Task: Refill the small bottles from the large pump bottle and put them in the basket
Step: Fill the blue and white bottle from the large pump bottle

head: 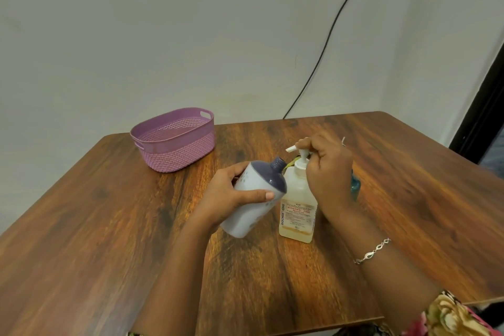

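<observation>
My left hand (227, 196) grips a white bottle with a dark blue shoulder (255, 199), tilted so its uncapped neck points up toward the pump spout. The large pump bottle (297, 207) of pale liquid stands upright at the table's middle. My right hand (326, 174) is on top of its white pump head, fingers curled round it. A teal bottle (355, 187) shows partly behind my right hand. The purple basket (174, 142) sits at the far left of the table with nothing visible inside.
The wooden table (109, 240) ends at a wall behind the basket. A black cable (327, 41) runs down the wall to the table's back edge. A dark door frame (482, 117) stands at the right.
</observation>
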Demonstrator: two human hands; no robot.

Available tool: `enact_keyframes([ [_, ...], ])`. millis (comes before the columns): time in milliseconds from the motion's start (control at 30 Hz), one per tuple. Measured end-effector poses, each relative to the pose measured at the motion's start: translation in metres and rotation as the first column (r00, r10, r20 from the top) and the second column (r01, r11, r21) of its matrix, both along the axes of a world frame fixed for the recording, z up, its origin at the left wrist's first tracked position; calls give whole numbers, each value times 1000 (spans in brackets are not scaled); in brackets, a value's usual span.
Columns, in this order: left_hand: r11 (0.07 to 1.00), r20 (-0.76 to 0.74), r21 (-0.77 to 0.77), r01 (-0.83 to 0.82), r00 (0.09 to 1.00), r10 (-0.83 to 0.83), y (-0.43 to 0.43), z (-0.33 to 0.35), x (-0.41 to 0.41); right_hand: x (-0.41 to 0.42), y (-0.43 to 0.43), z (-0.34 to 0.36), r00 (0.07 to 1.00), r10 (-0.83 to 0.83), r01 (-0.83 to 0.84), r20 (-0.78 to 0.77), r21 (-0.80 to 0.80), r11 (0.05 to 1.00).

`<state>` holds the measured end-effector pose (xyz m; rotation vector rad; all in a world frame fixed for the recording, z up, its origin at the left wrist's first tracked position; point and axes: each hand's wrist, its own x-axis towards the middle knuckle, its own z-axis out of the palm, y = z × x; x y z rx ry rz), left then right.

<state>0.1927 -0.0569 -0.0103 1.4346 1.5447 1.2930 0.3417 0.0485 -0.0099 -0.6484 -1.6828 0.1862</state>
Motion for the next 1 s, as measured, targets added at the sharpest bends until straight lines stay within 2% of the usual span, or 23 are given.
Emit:
enact_keyframes([
  [133, 1000, 6, 3, -8, 1000, 8, 2, 0, -1, -1, -5, -11, 998, -57, 53, 36, 105, 993],
  [467, 1000, 0, 5, 7, 1000, -7, 0, 2, 1, 0, 4, 0, 1000, -16, 15, 18, 42, 999],
  [633, 1000, 7, 14, 1, 1000, -2, 2, 2, 2, -1, -2, -11, 995, -82, 74, 64, 123, 990],
  [867, 1000, 4, 11, 0, 1000, 0, 4, -1, 3, 2, -1, -10, 997, -42, 35, 66, 100, 994],
  [1000, 1000, -3, 8, 4, 1000, -4, 4, -2, 1, 1, 2, 3, 1000, -13, 13, 16, 18, 1000],
])
